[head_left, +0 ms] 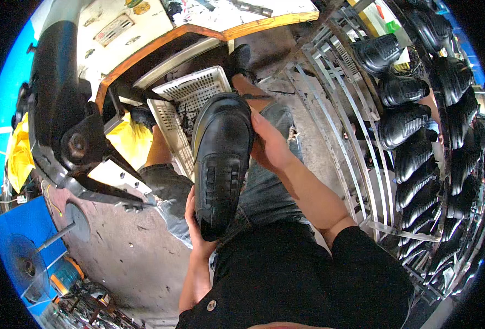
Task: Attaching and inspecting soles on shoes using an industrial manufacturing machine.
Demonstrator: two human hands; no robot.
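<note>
A black shoe [223, 148] with a rounded toe and a row of lace loops lies over my lap, its toe pointing away from me. My left hand [197, 233] wraps round its heel end from the left and below. At the toe end, my right hand [268, 141] grips the right side, most of its fingers hidden beneath the shoe. Both hands are closed on this one shoe. Just past the toe, a white plastic basket [168, 131] with dark scraps in it stands between my legs.
A worktable [160, 39] with a wooden edge spans the front. To the left is a black machine arm [61, 109], with a standing fan [26, 266] lower down. Metal racks [335, 104] on the right carry rows of black shoes [404, 131]. Yellow bags [132, 140] hang at the left.
</note>
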